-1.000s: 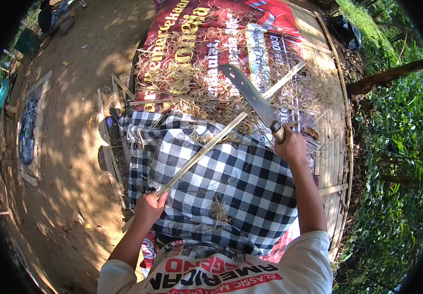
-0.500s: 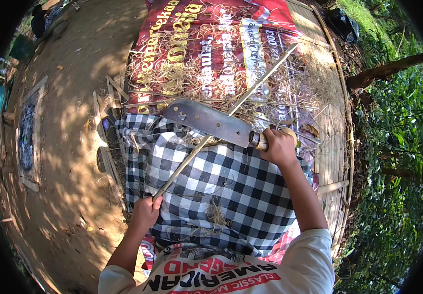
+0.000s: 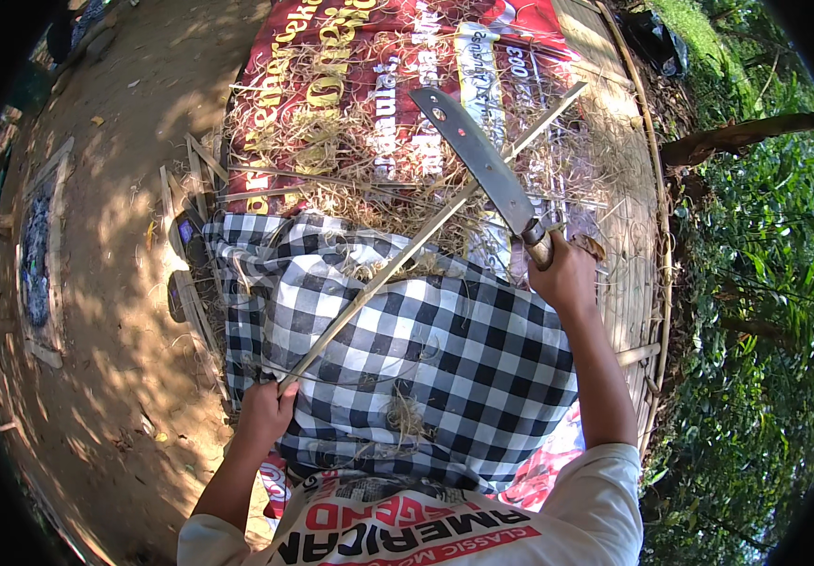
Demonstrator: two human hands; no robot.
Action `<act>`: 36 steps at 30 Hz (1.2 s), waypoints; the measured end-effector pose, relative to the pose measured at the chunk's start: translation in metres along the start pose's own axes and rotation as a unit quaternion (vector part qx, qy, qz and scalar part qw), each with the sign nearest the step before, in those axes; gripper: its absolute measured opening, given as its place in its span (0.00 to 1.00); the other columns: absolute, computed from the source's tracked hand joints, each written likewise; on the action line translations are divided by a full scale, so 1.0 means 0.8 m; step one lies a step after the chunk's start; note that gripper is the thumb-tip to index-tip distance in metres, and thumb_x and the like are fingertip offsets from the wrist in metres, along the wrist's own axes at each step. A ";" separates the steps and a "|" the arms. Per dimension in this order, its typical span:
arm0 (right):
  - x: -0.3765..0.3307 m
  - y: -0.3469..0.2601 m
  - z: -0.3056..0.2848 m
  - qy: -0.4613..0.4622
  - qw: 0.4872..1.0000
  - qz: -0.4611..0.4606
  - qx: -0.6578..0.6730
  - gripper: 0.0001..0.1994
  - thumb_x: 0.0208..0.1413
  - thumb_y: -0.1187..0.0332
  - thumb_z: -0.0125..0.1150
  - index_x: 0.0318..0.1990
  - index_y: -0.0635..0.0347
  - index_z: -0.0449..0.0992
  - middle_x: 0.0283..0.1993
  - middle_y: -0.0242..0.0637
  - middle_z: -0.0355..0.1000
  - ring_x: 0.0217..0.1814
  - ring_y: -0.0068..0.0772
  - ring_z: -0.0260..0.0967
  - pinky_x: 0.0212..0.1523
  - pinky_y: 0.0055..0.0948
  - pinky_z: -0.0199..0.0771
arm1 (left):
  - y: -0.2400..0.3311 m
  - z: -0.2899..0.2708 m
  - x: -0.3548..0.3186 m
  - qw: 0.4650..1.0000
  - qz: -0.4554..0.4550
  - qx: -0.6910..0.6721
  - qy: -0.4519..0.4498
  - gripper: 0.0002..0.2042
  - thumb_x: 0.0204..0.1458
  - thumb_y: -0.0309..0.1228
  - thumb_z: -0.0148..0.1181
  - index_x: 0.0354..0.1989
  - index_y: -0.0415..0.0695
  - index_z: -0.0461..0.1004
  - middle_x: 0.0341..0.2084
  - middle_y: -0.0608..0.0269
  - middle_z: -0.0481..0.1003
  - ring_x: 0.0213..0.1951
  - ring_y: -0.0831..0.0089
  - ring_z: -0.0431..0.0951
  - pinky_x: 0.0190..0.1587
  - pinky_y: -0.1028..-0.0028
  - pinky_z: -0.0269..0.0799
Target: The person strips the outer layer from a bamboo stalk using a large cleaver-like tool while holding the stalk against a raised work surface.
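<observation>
My left hand (image 3: 266, 411) is closed round the near end of a long, pale strip (image 3: 378, 280), which looks like split bamboo. The strip slants away to the upper right above my lap. In my right hand (image 3: 567, 275) is the wooden handle of a machete (image 3: 482, 162), its broad dark blade pointing up and to the left. The blade crosses the strip near its far part; whether they touch I cannot tell. A black-and-white checked cloth (image 3: 407, 354) covers my lap, with a small tuft of shavings (image 3: 407, 415) on it.
A red printed banner (image 3: 284, 66) strewn with curly shavings lies in front of me on a bamboo platform (image 3: 629, 283). Several split sticks (image 3: 185, 255) stick out at the left, above bare earth (image 3: 133, 358). Green plants (image 3: 756, 330) and a branch (image 3: 746, 139) are at the right.
The machete has swung from lying nearly level to pointing up-left, and it now crosses the strip farther out. My right hand has moved slightly right, my left slightly left and down.
</observation>
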State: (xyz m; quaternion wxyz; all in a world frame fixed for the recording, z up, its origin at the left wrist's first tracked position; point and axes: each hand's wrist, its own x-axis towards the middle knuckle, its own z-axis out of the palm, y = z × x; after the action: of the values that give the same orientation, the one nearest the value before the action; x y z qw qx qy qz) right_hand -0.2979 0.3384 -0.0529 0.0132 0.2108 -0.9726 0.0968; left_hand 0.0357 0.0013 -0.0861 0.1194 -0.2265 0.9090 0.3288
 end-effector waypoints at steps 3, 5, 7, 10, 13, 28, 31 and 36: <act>-0.009 -0.028 0.012 0.004 0.996 -0.083 0.024 0.13 0.36 0.67 0.63 0.32 0.59 0.71 0.23 0.45 0.73 0.27 0.48 0.74 0.31 0.41 0.75 | -0.005 0.003 -0.003 1.000 0.000 -0.018 0.004 0.26 0.58 0.45 0.52 0.17 0.32 0.70 0.12 0.38 0.67 0.22 0.37 0.71 0.23 0.53 0.64; -0.007 -0.043 0.005 -0.010 0.990 -0.138 -0.020 0.14 0.32 0.68 0.64 0.31 0.58 0.70 0.25 0.40 0.71 0.31 0.43 0.74 0.35 0.37 0.75 | -0.013 0.007 -0.006 1.000 -0.017 -0.026 0.001 0.26 0.58 0.44 0.52 0.17 0.32 0.70 0.13 0.38 0.67 0.22 0.37 0.71 0.23 0.53 0.64; 0.011 -0.017 0.007 0.018 0.988 -0.152 -0.024 0.13 0.33 0.68 0.63 0.30 0.58 0.70 0.25 0.40 0.72 0.29 0.43 0.75 0.33 0.37 0.74 | -0.015 0.006 -0.007 0.999 -0.022 -0.025 -0.001 0.25 0.58 0.43 0.53 0.17 0.33 0.70 0.13 0.38 0.67 0.22 0.38 0.71 0.23 0.53 0.64; 0.046 0.027 -0.011 0.000 0.997 -0.007 -0.080 0.11 0.36 0.67 0.62 0.29 0.58 0.71 0.26 0.43 0.74 0.27 0.43 0.75 0.31 0.39 0.74 | -0.006 0.005 -0.001 1.000 -0.010 -0.019 0.009 0.22 0.56 0.41 0.55 0.17 0.33 0.70 0.13 0.39 0.68 0.22 0.39 0.72 0.23 0.53 0.65; 0.050 0.043 -0.018 -0.022 0.996 0.028 -0.085 0.09 0.42 0.66 0.60 0.30 0.59 0.71 0.26 0.46 0.75 0.27 0.47 0.75 0.31 0.41 0.75 | -0.002 0.002 0.000 1.000 0.003 -0.007 0.010 0.20 0.54 0.38 0.58 0.17 0.34 0.70 0.13 0.40 0.68 0.22 0.40 0.72 0.23 0.53 0.66; 0.049 0.066 -0.036 -0.047 0.989 0.054 -0.130 0.09 0.46 0.64 0.59 0.31 0.58 0.70 0.22 0.44 0.74 0.23 0.46 0.74 0.29 0.42 0.75 | -0.002 -0.001 0.003 1.000 -0.008 -0.005 -0.008 0.20 0.54 0.38 0.57 0.16 0.34 0.70 0.12 0.41 0.68 0.21 0.40 0.72 0.23 0.54 0.66; 0.036 0.033 -0.028 -0.055 0.993 0.042 -0.091 0.11 0.43 0.64 0.61 0.31 0.59 0.70 0.23 0.47 0.74 0.25 0.50 0.74 0.31 0.43 0.75 | -0.008 0.002 0.002 1.000 -0.005 -0.013 -0.007 0.20 0.54 0.38 0.57 0.17 0.33 0.70 0.12 0.40 0.68 0.22 0.40 0.72 0.23 0.54 0.65; 0.035 0.037 -0.043 0.010 0.991 -0.123 -0.046 0.14 0.37 0.66 0.65 0.32 0.59 0.71 0.27 0.45 0.74 0.27 0.48 0.74 0.33 0.41 0.75 | -0.029 0.013 -0.003 0.999 -0.014 -0.038 -0.013 0.20 0.53 0.38 0.57 0.16 0.34 0.70 0.13 0.41 0.68 0.22 0.39 0.72 0.23 0.54 0.65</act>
State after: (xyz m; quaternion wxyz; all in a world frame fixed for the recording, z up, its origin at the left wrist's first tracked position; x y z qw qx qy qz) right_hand -0.3362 0.3602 -0.0228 0.0449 0.3270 -0.9425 0.0517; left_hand 0.0495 -0.0070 -0.1056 0.1273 -0.2396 0.8910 0.3641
